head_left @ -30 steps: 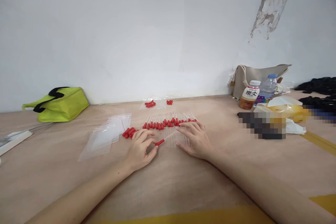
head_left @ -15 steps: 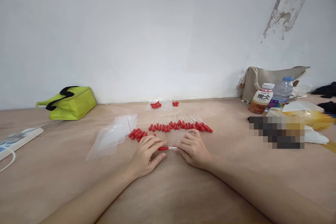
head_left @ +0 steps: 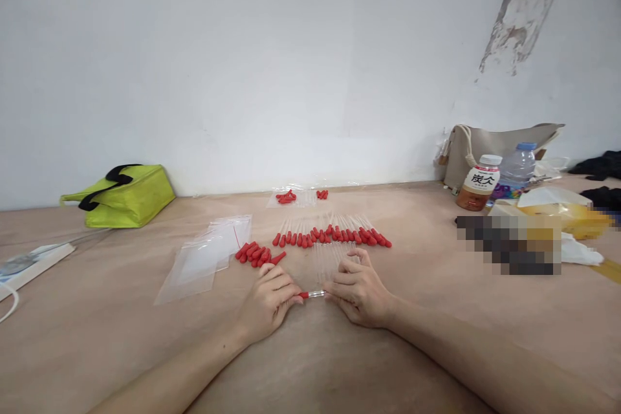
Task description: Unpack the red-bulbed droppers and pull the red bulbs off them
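My left hand (head_left: pixel 272 303) is closed on a red rubber bulb (head_left: pixel 303 295), most of it hidden by the fingers. In my right hand (head_left: pixel 359 291) a clear dropper tube (head_left: pixel 317 294) is pinched, its end meeting the bulb between the hands; how deep it sits inside cannot be told. Beside the right fingers lie several bare clear tubes (head_left: pixel 326 260). Loose red bulbs (head_left: pixel 253 253) are piled just beyond my left hand. Farther off, a row of droppers with red bulbs (head_left: pixel 334 234) lies with the bulbs toward me.
Clear plastic bags (head_left: pixel 206 255) lie to the left, near a lime-green bag (head_left: pixel 130 197) and a power strip (head_left: pixel 36 265). More red bulbs (head_left: pixel 286 196) rest on plastic by the wall. At right stand a brown drink bottle (head_left: pixel 479 186), a clear bottle (head_left: pixel 519 165) and a beige bag (head_left: pixel 453 155).
Both hands have come slightly nearer to me with the bulb and tube. My left fingers have closed around the bulb, covering more of it.
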The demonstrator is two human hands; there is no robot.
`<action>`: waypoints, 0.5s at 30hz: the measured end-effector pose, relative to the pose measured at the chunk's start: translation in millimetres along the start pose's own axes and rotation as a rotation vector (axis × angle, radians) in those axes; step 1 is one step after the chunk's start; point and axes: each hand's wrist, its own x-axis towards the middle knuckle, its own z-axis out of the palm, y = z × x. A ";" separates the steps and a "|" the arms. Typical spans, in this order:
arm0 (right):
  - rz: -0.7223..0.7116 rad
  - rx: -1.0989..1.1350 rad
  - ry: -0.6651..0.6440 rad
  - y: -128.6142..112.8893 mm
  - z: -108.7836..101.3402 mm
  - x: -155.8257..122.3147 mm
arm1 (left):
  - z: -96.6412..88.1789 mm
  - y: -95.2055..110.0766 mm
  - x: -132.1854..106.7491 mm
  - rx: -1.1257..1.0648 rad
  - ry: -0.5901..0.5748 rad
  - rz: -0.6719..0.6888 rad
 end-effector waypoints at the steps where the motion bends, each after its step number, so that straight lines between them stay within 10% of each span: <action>1: 0.004 0.001 -0.003 -0.1 0.3 -0.3 | 0.1 0.5 0.5 -0.004 0.001 0.008; 10: 0.056 0.045 0.024 8.0 -5.0 -9.6 | 0.9 -7.9 -8.3 -0.092 0.045 -0.044; 15: 0.355 -0.094 0.171 29.6 -10.8 -23.4 | 5.0 -5.8 -10.2 -0.169 0.106 -0.116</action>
